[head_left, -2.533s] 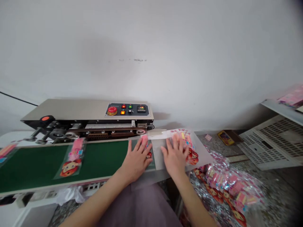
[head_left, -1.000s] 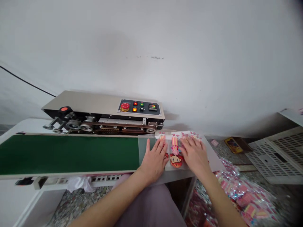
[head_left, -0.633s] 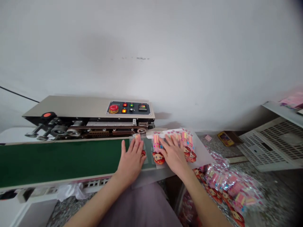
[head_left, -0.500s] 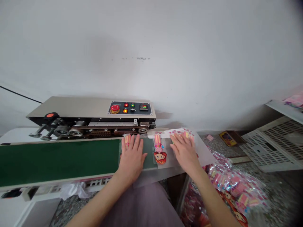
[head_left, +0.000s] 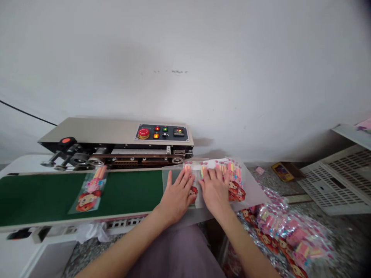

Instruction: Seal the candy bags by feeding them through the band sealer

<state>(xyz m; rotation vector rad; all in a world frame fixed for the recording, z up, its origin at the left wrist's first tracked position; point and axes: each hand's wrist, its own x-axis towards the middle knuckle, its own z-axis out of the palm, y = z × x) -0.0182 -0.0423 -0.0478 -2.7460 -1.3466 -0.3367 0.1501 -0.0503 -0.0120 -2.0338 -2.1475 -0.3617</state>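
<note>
My left hand (head_left: 177, 196) lies flat, fingers spread, over a clear printed packet (head_left: 193, 190) at the right end of the green conveyor belt (head_left: 130, 193). Its palm covers most of that packet. Close beside it, my right hand (head_left: 215, 189) rests with fingers stretched on another packet, mostly hidden. Just right of it several overlapping packets (head_left: 237, 188), showing pink-yellow sticks and a red-haired cartoon figure, lie on a whitish sheet (head_left: 252, 193). One more packet (head_left: 89, 191) lies slightly tilted on the belt, its top edge by the band sealing machine (head_left: 95, 131).
The sealer's control panel (head_left: 162, 133) has a red stop button and lit switches. A heap of filled packets (head_left: 290, 227) sits low at the right. Beyond it are a small box (head_left: 285, 172) and a white plastic crate (head_left: 336, 181). A wall stands behind.
My left hand has moved right, from the belt's end to the neighbouring packet. My right hand has shifted slightly left, uncovering packets. A packet now shows farther left on the belt.
</note>
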